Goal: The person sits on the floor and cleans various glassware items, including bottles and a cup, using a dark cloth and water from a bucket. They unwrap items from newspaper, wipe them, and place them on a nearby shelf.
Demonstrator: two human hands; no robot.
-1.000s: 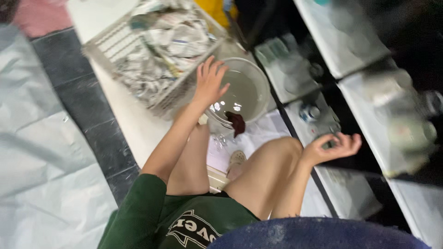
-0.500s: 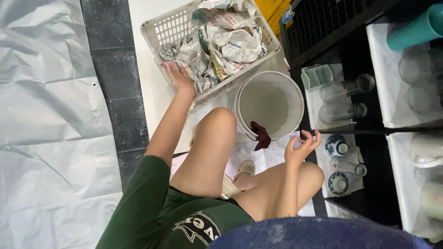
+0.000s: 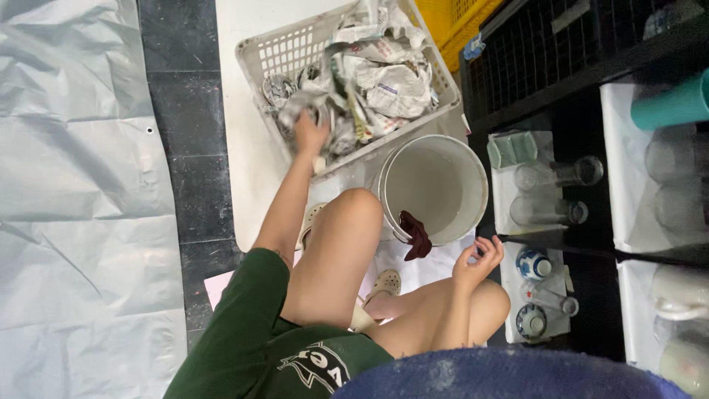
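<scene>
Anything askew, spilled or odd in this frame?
One thing: a dark maroon cloth hangs over the rim of the white plastic bucket, half in, half out. The pale plastic basket is heaped with crumpled newspaper, where the left hand reaches. No spill visible.

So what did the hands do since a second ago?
The left hand went from the rim of the bucket up into the basket and now grips crumpled newspaper. The right hand stayed empty, raised over the knee. The dark cloth stayed draped over the bucket's edge.
</scene>
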